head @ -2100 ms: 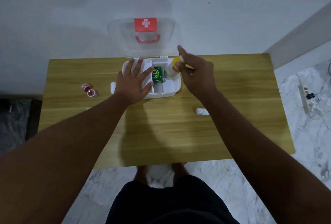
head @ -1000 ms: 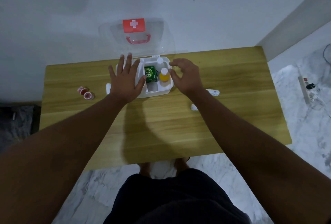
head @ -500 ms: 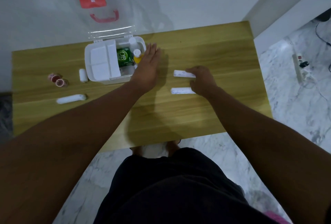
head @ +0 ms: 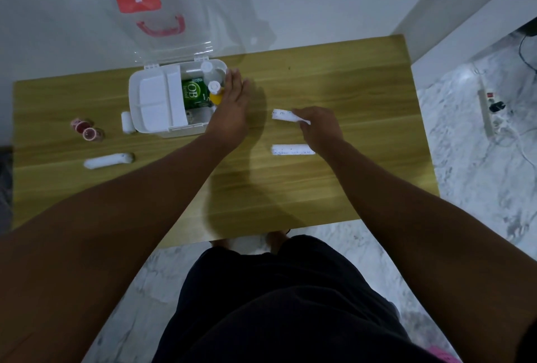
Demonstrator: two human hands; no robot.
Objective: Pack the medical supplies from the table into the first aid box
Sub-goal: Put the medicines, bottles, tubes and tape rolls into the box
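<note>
R hand (head: 318,127) pinching white packet (head: 283,115); table (head: 348,86).

Wooden table (head: 334,188), first aid box (head: 151,130), two red-capped vials (head: 87,129), three white packets (head: 292,149)

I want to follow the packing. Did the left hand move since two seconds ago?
Yes. The left hand went from the white tray side of the box to its right edge.

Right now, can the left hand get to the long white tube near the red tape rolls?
Probably yes. The left hand rests flat on the box's right edge, holding nothing, and the white tube lies alone on bare table, nothing between them.
</note>
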